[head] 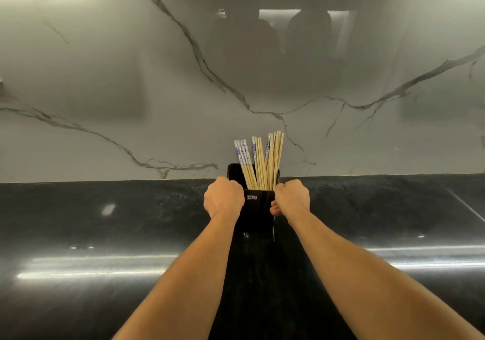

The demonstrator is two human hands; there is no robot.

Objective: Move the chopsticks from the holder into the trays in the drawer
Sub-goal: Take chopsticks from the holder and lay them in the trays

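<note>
A black chopstick holder stands on the dark countertop close to the marble wall. Several wooden chopsticks stick up out of it, some with blue-and-white patterned tops. My left hand grips the holder's left side, fingers curled round its edge. My right hand grips the right side, the thumb against the front. The drawer and its trays are out of view.
A white marble backsplash with dark veins rises right behind the holder. The glossy black countertop stretches left and right, with light reflections across it.
</note>
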